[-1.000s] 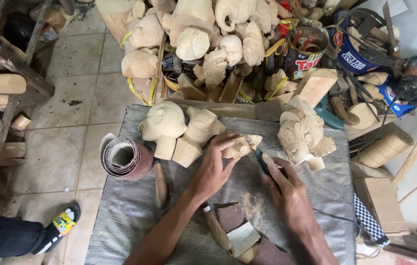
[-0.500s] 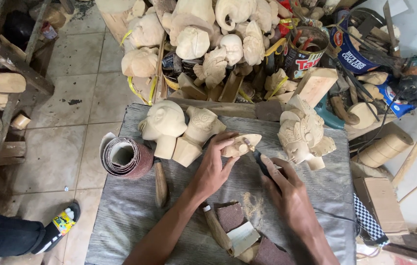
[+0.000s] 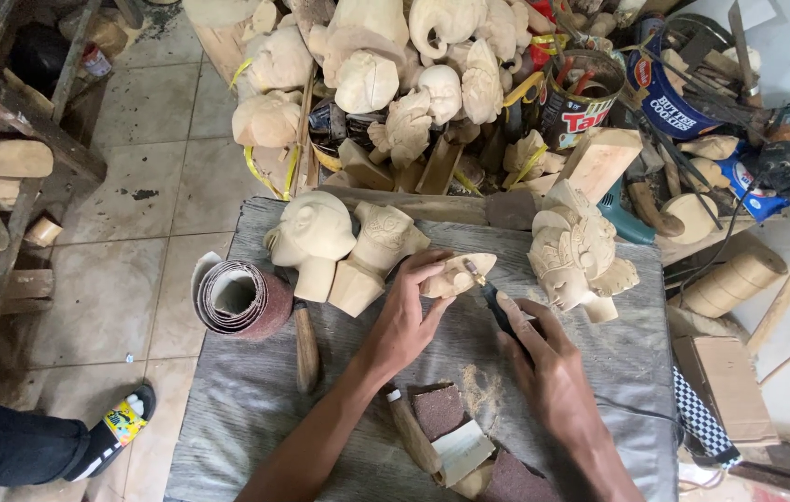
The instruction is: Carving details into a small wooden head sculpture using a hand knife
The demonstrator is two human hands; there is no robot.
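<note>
My left hand (image 3: 407, 316) grips a small pale wooden carving (image 3: 462, 273) against the grey cloth-covered table (image 3: 246, 409). My right hand (image 3: 548, 367) holds a dark rotary carving tool (image 3: 497, 305), and its thin bit touches the carving's right side. A cord runs from the tool to the right. Just left of the carving stand two unfinished wooden heads, a smooth one (image 3: 311, 237) and a more detailed one (image 3: 378, 246).
A carved ornate head (image 3: 576, 256) lies at the right of the table. A sandpaper roll (image 3: 238, 299), a wooden-handled chisel (image 3: 305, 344) and sandpaper scraps (image 3: 455, 442) lie near. Many rough carvings (image 3: 385, 65) and tins of tools (image 3: 576, 88) crowd the far side. A sandalled foot (image 3: 116, 429) is at the lower left.
Both hands stay in nearly the same place. The small carving and the tool tip have shifted only slightly.
</note>
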